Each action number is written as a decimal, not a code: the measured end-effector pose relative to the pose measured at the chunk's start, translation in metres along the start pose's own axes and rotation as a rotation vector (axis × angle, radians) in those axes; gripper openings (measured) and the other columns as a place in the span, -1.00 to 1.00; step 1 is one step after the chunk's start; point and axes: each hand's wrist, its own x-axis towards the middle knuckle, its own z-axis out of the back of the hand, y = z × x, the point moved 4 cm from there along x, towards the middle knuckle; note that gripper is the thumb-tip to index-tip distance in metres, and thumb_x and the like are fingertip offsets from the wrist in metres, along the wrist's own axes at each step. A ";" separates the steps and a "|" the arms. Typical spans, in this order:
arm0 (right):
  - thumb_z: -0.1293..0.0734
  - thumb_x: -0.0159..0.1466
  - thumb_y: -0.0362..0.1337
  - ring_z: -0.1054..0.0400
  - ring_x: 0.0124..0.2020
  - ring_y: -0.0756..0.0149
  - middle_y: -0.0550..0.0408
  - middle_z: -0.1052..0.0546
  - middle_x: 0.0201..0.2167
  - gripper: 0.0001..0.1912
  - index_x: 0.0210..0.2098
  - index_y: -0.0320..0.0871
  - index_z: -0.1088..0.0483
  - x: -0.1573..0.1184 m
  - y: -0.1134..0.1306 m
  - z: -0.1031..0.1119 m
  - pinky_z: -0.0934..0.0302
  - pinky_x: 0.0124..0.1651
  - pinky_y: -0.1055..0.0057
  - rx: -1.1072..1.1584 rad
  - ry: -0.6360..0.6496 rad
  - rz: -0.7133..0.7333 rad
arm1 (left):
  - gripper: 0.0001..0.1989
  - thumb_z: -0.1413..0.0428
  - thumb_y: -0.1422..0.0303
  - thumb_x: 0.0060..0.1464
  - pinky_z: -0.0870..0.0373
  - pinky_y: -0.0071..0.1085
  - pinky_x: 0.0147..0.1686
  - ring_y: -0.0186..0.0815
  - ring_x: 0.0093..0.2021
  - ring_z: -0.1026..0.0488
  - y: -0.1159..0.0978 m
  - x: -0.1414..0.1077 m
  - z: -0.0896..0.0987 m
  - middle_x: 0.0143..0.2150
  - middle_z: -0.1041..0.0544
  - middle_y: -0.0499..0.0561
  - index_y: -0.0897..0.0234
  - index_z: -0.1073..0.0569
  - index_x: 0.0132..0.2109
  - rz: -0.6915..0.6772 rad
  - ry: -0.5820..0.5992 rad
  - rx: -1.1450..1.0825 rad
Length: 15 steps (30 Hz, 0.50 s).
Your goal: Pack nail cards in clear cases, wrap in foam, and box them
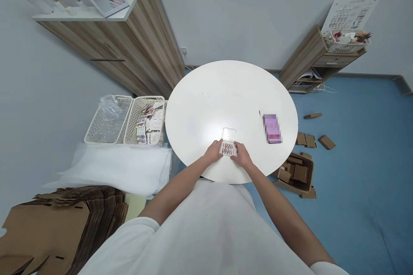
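Observation:
A small clear plastic case (pixel 228 148) with its lid (pixel 229 134) tipped back lies at the near side of the white round table (pixel 206 94). Inside are rows of small reddish pieces that look like press-on nails. My left hand (pixel 213 151) grips the case's left edge with closed fingers. On the opposite edge, my right hand (pixel 241 154) has its fingers curled around the side. Both thumbs are close to the hinge line. The fingertips under the case are partly hidden.
A blurred purple rectangle (pixel 272 129) lies on the table's right. Left of the table stand a basket of printed cards (pixel 130 135) and a basket with plastic bags (pixel 109 109). Flat cardboard (pixel 48 227) is stacked lower left. A carton of small boxes (pixel 295 172) sits on the floor, right.

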 end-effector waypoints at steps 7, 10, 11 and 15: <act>-0.27 -0.03 -0.38 -0.31 -0.43 0.44 0.05 -0.38 -0.22 -0.44 0.01 -0.16 -0.21 0.004 -0.008 -0.002 -0.25 -0.23 0.37 0.298 -0.057 -0.170 | -0.83 -0.05 0.43 -0.09 -0.26 -0.44 -0.29 -0.40 -0.41 -0.33 0.008 0.001 0.002 -0.30 -0.37 -0.03 0.30 -0.38 -0.26 0.084 -0.026 -0.196; -0.26 -0.07 -0.41 -0.32 -0.46 0.44 0.06 -0.41 -0.24 -0.48 -0.06 -0.17 -0.28 0.006 -0.006 -0.006 -0.26 -0.28 0.38 0.395 -0.078 -0.198 | -0.85 -0.05 0.44 -0.11 -0.26 -0.48 -0.36 -0.41 -0.42 -0.32 0.006 0.001 0.001 -0.40 -0.38 -0.10 0.28 -0.40 -0.29 0.109 -0.027 -0.309; -0.25 -0.07 -0.42 -0.33 -0.46 0.44 0.06 -0.42 -0.24 -0.49 -0.08 -0.18 -0.29 0.005 -0.004 -0.006 -0.27 -0.30 0.39 0.412 -0.081 -0.198 | -0.85 -0.05 0.43 -0.11 -0.26 -0.48 -0.37 -0.42 -0.43 -0.31 0.006 0.001 0.001 -0.42 -0.37 -0.11 0.28 -0.40 -0.29 0.122 -0.032 -0.365; -0.24 -0.06 -0.39 -0.33 -0.44 0.44 0.05 -0.41 -0.23 -0.52 -0.09 -0.17 -0.28 0.001 0.007 -0.001 -0.27 -0.32 0.40 0.478 -0.108 -0.203 | -0.79 0.00 0.42 -0.03 -0.27 -0.51 -0.45 -0.46 -0.48 -0.31 0.009 -0.003 0.004 -0.44 -0.39 -0.09 0.30 -0.38 -0.19 0.177 -0.058 -0.554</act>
